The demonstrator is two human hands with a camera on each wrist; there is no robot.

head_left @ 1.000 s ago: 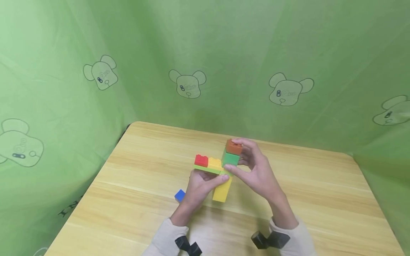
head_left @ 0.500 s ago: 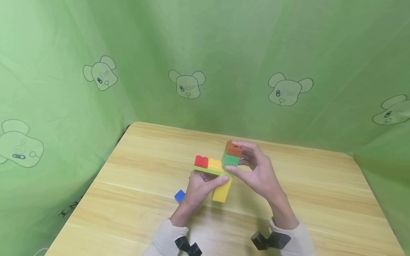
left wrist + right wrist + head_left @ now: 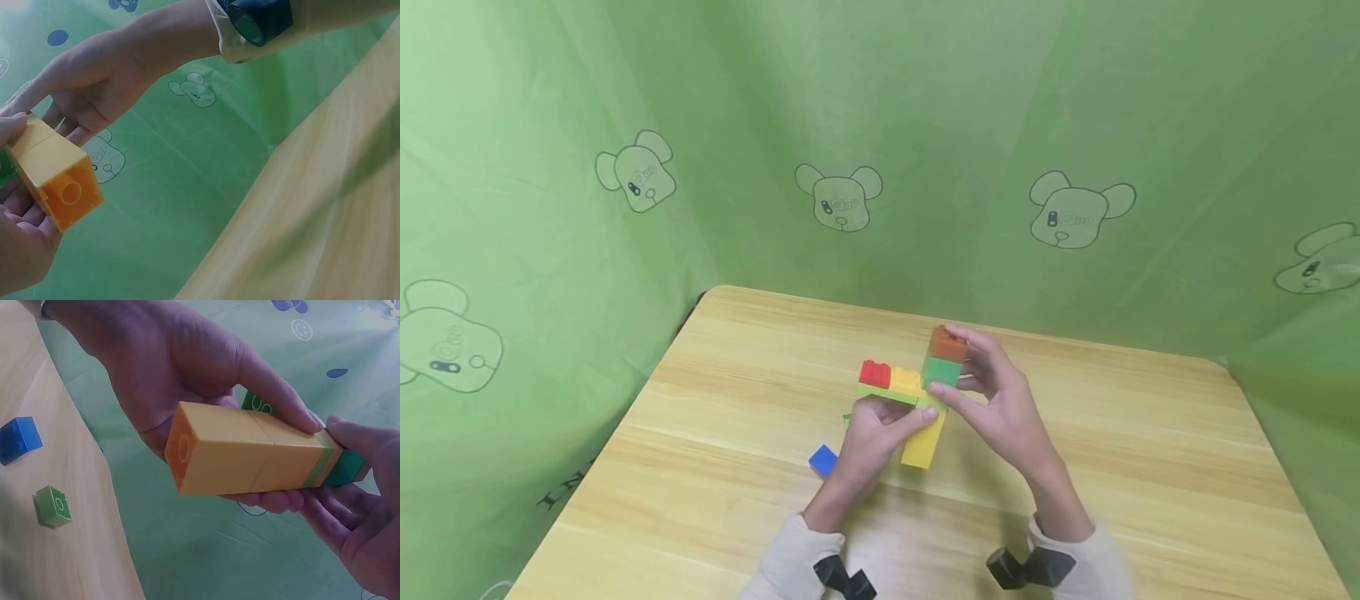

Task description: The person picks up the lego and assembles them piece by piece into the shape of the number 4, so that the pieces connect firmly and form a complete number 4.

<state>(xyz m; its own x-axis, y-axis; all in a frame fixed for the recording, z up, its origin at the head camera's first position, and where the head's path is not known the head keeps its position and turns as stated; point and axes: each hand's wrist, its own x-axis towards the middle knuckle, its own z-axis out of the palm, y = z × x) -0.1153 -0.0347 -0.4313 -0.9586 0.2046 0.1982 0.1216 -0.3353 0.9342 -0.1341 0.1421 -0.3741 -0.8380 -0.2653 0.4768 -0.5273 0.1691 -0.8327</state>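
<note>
Both hands hold one toy-brick build above the table. Its column has yellow bricks (image 3: 231, 450) below, a thin light-green layer, then a green brick (image 3: 944, 372) and an orange-brown brick (image 3: 949, 343) on top. A light-green plate (image 3: 887, 393) juts left from it, carrying a red brick (image 3: 875, 375) and a yellow brick (image 3: 906, 381). My left hand (image 3: 872, 437) grips the yellow column under the plate, thumb across its front. My right hand (image 3: 1003, 408) pinches the upper end, thumb low by the green brick and fingers behind and on top. The column's hollow underside faces the right wrist camera.
On the wooden table (image 3: 700, 400) lie a blue brick (image 3: 823, 460) and a small light-green brick (image 3: 54, 506), left of the left forearm and partly hidden by it in the head view. Green cloth (image 3: 940, 125) with bear-head prints surrounds the table.
The build and both hands have shifted very slightly up and to the right. A corner of the light-green brick now shows beside the left hand. Both grips look the same.
</note>
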